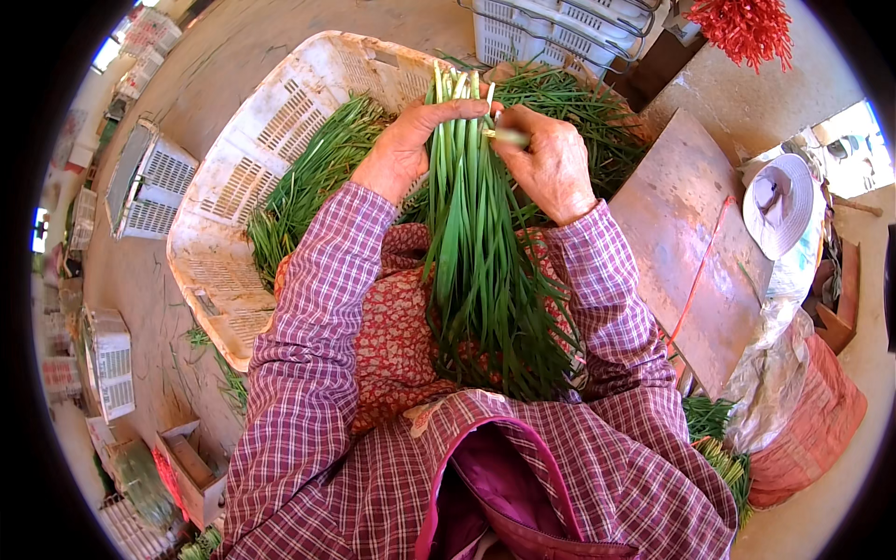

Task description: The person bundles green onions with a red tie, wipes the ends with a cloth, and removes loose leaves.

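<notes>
My left hand (pixel 401 145) is closed around a bunch of garlic chives (pixel 457 224), just below its pale stem ends. The long green leaves hang toward me over a red patterned apron (pixel 392 327) on my lap. Close beside the stems, my right hand (pixel 551 159) has its fingers curled in a pinch. A small pale thing at those fingertips is smeared by motion, so I cannot tell what it is. Beyond my hands, a large dirty-white plastic basket (pixel 210 229) holds more loose chives (pixel 322 173), with another heap (pixel 579 117) on its right side.
To the right stand a worn flat board (pixel 691 252) with a red strip (pixel 700 271), a pale sun hat (pixel 782 205) and a reddish sack (pixel 812 420). White crates (pixel 154 182) are at the left. A bundle of red ties (pixel 742 28) hangs at the top right.
</notes>
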The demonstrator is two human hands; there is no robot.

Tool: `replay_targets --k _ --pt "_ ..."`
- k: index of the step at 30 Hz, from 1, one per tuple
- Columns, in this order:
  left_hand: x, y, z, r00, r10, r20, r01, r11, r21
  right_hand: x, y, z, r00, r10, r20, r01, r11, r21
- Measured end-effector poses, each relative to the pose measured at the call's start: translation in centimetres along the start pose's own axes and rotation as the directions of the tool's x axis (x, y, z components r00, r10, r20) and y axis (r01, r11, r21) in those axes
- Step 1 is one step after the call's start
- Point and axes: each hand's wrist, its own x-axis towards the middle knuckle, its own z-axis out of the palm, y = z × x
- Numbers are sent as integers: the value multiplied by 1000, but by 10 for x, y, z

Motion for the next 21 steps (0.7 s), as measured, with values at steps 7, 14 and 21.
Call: replay_targets --k 7,14,21 --pt "1 -2 -6 999 -9 -41 9 1000 4 9 12 -10 995 -85 -43 77 985 -153" --pt "4 -1 -3 997 -30 -77 27 999 -39 23 42 -23 946 -225 -233 39 793 -608" --pt "0 -1 -6 996 -26 -84 17 995 -97 6 -12 4 998 -20 -64 24 998 61"
